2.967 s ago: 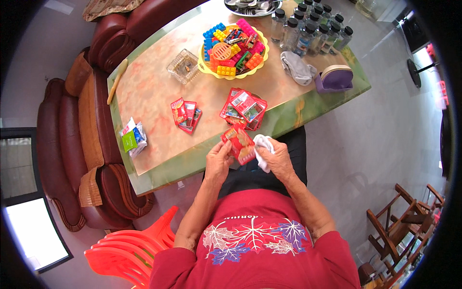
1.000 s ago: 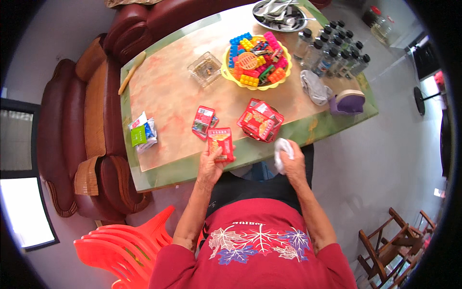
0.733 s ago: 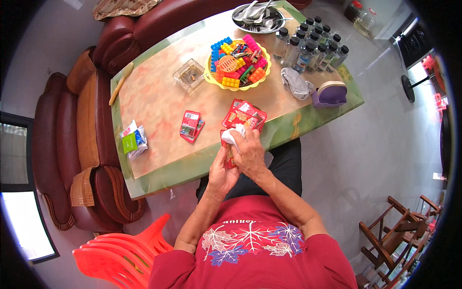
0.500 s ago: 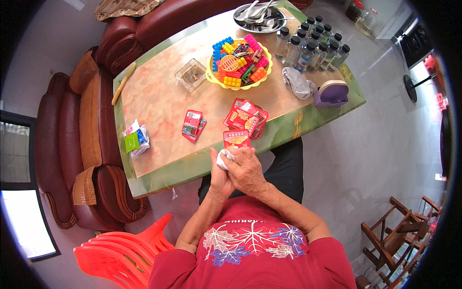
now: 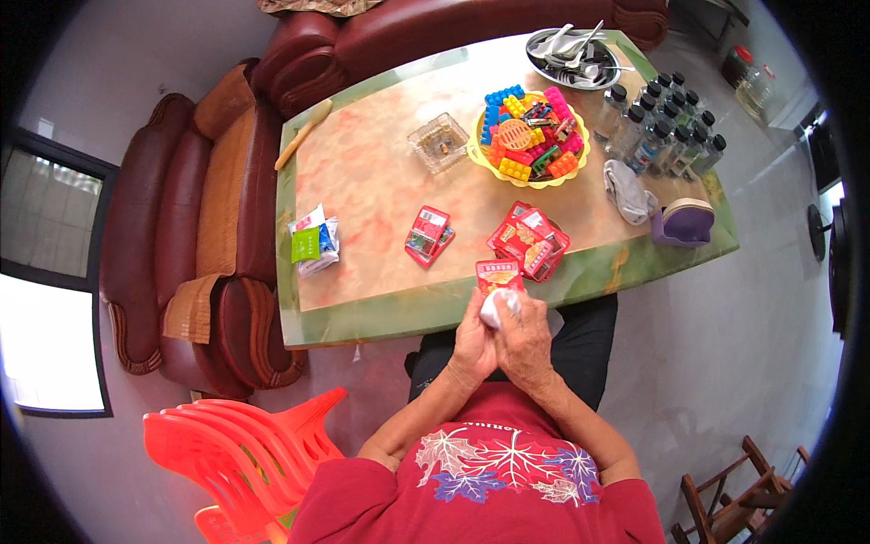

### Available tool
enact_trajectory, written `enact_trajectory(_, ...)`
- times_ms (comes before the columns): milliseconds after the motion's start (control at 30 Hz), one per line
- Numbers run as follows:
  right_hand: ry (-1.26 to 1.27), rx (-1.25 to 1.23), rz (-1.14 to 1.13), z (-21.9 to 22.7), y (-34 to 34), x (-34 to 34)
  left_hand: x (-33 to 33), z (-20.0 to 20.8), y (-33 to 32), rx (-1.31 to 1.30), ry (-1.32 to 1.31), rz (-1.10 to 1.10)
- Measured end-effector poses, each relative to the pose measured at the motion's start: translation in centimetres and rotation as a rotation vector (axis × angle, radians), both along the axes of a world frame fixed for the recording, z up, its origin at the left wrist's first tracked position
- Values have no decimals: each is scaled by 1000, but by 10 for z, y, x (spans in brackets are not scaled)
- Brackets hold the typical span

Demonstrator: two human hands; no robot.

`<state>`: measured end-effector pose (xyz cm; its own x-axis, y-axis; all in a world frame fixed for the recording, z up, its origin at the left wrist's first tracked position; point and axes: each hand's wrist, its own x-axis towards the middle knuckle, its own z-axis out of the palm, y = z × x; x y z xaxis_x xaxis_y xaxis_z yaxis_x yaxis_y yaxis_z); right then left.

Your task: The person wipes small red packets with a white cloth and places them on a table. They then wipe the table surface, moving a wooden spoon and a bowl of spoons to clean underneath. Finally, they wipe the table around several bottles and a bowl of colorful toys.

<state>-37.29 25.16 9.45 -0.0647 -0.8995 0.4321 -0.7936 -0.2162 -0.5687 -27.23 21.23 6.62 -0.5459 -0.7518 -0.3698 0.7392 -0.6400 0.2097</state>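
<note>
The red packet (image 5: 499, 272) is over the green near edge of the table (image 5: 372, 208), its lower end gripped in the fingers of the left hand (image 5: 473, 339) (partly hidden by the cloth). The right hand's (image 5: 527, 343) fingers close on a white cloth (image 5: 494, 310) against the packet. Just beyond lies a pile of red packets (image 5: 526, 238), with a smaller stack (image 5: 428, 234) to its left; farther back stands a yellow basket (image 5: 541, 184).

Left hand (image 5: 475, 341): we see it half-closed, thumb pointing forward.
Right hand (image 5: 526, 339): fingers bent, just beside the left.
Forearms (image 5: 584, 420): both slant inward, elbows bent.
</note>
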Motion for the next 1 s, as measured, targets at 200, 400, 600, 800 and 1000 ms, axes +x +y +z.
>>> enact_trajectory(200,-47,-100,165,12,-7,-6,4,10,1,-1,10,-16)
enact_trajectory(400,4,-27,-303,4,-38,-25,-22,31,9,-58,-148,51)
enact_trajectory(600,119,-42,-18,0,3,-11,-1,7,-6,34,-53,31)
enact_trajectory(800,-40,-85,128,9,1,-14,2,17,1,-81,98,-70)
enact_trajectory(1000,-7,-24,-180,8,-45,-31,-15,29,12,-85,-231,-32)
